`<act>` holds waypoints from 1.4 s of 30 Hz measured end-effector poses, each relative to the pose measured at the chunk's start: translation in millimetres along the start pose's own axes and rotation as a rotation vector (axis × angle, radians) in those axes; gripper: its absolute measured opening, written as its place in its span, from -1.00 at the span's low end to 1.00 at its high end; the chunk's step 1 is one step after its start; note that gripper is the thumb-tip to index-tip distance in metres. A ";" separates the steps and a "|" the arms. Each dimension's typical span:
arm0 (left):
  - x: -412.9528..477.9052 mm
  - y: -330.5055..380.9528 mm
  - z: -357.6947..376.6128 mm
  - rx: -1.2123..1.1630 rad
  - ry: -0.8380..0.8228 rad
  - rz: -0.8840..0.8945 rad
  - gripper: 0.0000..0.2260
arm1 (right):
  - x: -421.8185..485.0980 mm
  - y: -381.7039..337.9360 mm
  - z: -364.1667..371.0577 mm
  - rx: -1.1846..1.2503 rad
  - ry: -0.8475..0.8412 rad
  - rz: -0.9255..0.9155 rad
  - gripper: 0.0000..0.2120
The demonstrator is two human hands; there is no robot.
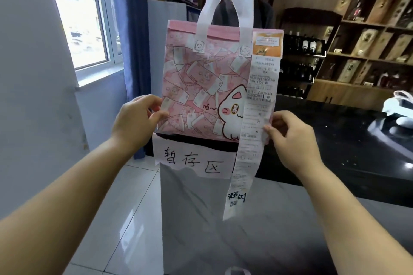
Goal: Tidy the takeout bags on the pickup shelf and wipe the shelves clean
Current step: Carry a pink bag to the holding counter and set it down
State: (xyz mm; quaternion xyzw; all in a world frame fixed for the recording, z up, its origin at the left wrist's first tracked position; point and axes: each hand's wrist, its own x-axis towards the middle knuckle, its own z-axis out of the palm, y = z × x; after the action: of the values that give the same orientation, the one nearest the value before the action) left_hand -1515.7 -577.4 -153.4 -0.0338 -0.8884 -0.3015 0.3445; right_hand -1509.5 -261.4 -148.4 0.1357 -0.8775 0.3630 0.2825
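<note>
Left hand (139, 116) is pinched on the lower left edge of the pink takeout bag (201, 78), thumb in front, fingers behind. Right hand (288, 134) is closed narrowly at the bag's lower right corner, where the long receipt (252, 123) hangs; thumb and forefinger appear to nip the receipt's edge against the bag, though how much of the bag itself is gripped cannot be told.

The bag is held upright, its base at or just above the dark top edge of a grey shelf unit (201, 219); whether it is resting or lifted cannot be told. A handwritten paper label (192, 159) is fixed to the unit's front just below the bag. The receipt is stuck under an orange sticker (267, 43) at the bag's top right and trails down past the label. White handles (225, 4) stand up stiffly.

Step judged in hand: placing or squaring this bag in the labelled spot. Next move is judged to call for settling the base flat, facing the receipt outward, then releasing both pinches without tipping it. Wiping is not yet begun; no cloth is seen.

Beyond, a black counter (335, 140) runs right, with a person standing behind the bag and wooden shelving (368, 51) further back.
</note>
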 end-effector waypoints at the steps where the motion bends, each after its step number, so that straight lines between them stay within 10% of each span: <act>1: 3.1 -4.2 4.5 -0.003 0.001 -0.022 -0.83 | 4.6 4.2 4.9 -0.004 -0.012 0.004 -0.86; 29: -20.3 -10.0 -22.0 0.119 -0.085 -0.017 -0.73 | -8.7 -21.7 -12.7 -0.230 0.017 -0.048 -0.78; 42: -154.4 28.9 -117.1 0.286 -0.209 0.068 -0.80 | -127.6 -94.4 -36.5 -0.390 -0.283 -0.108 -0.78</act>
State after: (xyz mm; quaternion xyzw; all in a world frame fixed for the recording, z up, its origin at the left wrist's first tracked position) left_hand -1321.3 -596.5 -168.2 -0.0457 -0.9516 -0.1549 0.2616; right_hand -1350.6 -297.2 -150.3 0.1747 -0.9532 0.1488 0.1967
